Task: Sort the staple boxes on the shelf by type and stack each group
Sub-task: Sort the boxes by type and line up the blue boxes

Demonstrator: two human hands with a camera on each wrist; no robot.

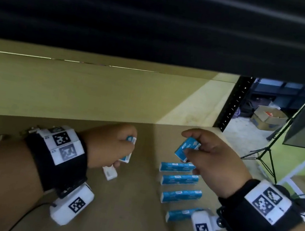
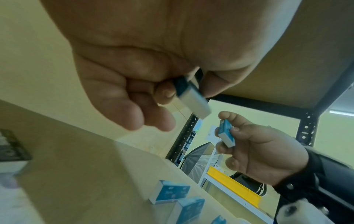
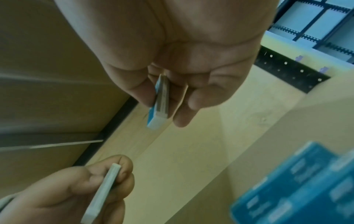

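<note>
My left hand [image 1: 121, 146] pinches a small blue and white staple box [image 1: 128, 150] above the shelf board [image 1: 126, 212]; the same box [image 2: 191, 97] shows in the left wrist view. My right hand [image 1: 201, 154] grips another blue staple box [image 1: 186, 148], tilted, held between thumb and fingers [image 3: 159, 104]. Below the right hand lie several long blue staple boxes [image 1: 180, 179] in a row, flat on the board. A small white box [image 1: 110, 173] lies under the left hand.
The yellow back wall [image 1: 70, 90] closes the shelf behind the hands. A dark upper shelf [image 1: 165, 15] hangs overhead. A black perforated post [image 1: 233, 105] stands at the right rear. Beyond it are a cardboard carton [image 1: 267, 119] and a light stand [image 1: 267, 152].
</note>
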